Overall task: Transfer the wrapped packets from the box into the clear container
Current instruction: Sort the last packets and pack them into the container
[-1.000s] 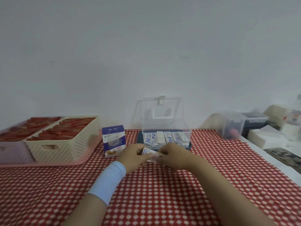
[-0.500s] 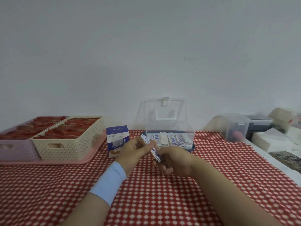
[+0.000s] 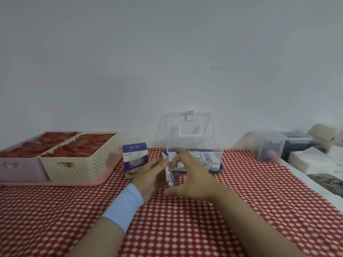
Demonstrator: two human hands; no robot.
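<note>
**Step in hand: carrying.** Your left hand (image 3: pixel 148 175) pinches a small stack of packets (image 3: pixel 169 175) upright, just in front of the clear container (image 3: pixel 194 143), whose lid stands open. Your right hand (image 3: pixel 193 175) is spread wide beside the stack and holds nothing.

**Next move:** lift the stack over the front wall and set it beside those already inside.

**Hidden or unclear:** the box (image 3: pixel 135 160) stands on the worktop (image 3: pixel 185 229) to the left, and its contents cannot be seen. The number of packets in the stack cannot be made out.
</note>
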